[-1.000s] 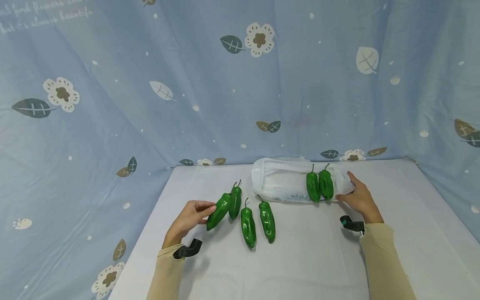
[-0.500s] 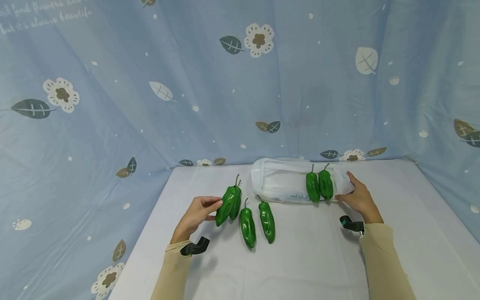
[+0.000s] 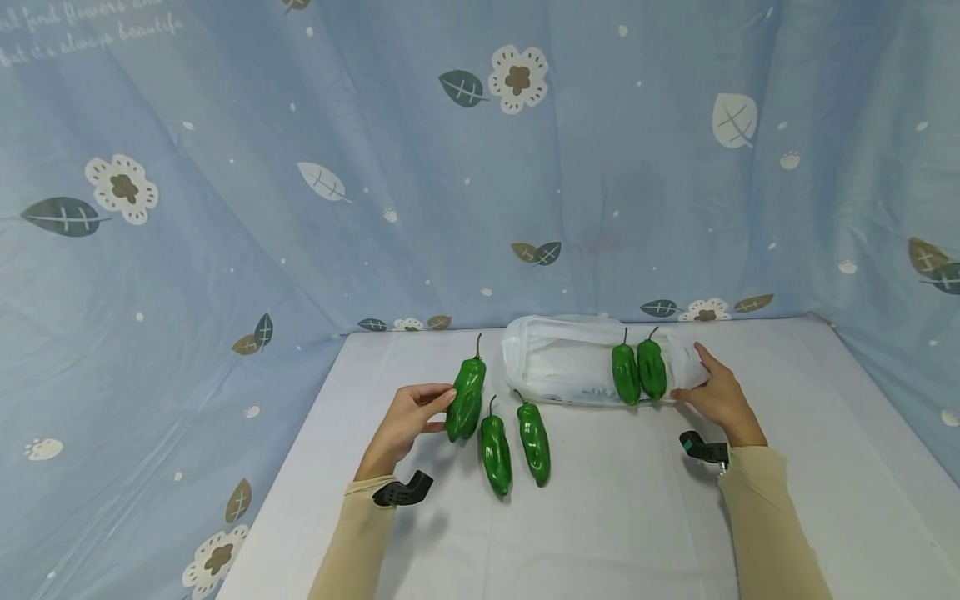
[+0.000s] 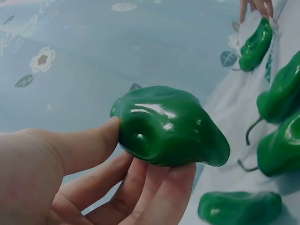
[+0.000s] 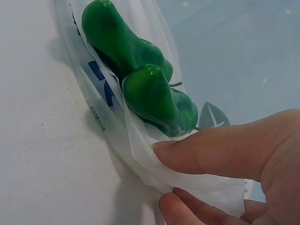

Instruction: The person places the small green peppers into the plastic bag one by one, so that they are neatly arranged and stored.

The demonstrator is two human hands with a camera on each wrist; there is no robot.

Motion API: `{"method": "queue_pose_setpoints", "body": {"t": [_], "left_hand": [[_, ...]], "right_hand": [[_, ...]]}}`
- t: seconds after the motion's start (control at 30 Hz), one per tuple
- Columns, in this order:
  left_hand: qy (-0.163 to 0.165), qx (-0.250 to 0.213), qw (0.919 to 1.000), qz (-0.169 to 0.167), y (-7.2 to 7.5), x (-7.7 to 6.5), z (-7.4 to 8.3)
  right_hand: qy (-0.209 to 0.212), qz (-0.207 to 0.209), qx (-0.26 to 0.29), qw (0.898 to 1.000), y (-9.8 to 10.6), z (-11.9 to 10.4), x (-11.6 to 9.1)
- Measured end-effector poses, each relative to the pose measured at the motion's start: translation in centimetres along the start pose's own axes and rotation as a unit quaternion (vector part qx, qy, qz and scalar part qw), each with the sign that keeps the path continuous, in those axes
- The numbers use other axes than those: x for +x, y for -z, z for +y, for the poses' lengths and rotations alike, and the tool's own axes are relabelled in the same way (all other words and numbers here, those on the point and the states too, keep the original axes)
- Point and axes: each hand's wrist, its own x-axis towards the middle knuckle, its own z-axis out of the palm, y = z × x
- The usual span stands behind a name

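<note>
My left hand (image 3: 408, 421) pinches a green pepper (image 4: 164, 126) between thumb and fingers, raised off the table. In the head view it overlaps a second pepper lying behind it, so that one is mostly hidden. Two more green peppers lie on the table to its right, a nearer pepper (image 3: 496, 454) and another pepper (image 3: 534, 442). On the right, my right hand (image 3: 722, 400) pinches the edge of a white plastic bag (image 5: 140, 145) between thumb and fingers. Side by side on that bag rest a left pepper (image 3: 626, 375) and a right pepper (image 3: 652, 368).
A white cloth covers the table (image 3: 600, 517). The bag lies flat near the back edge, its handle opening toward the left. Behind and to the sides hangs a blue patterned curtain (image 3: 420, 150).
My left hand has moved right and away from me with its pepper, which now stands more upright and covers the pepper behind it. The right hand and bag have stayed still.
</note>
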Motion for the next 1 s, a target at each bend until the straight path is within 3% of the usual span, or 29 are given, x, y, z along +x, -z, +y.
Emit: {"method": "queue_pose_setpoints", "body": {"t": [0.5, 1.0], "left_hand": [[0.004, -0.034, 0.9994, 0.007, -2.0, 0.6, 1.1], [-0.004, -0.070, 0.9972, -0.024, -4.8, 2.1, 2.6]], "right_hand": [[0.003, -0.002, -0.001, 1.000, 0.0, 0.2, 0.2], [-0.003, -0.001, -0.001, 1.000, -0.1, 0.4, 0.3]]}}
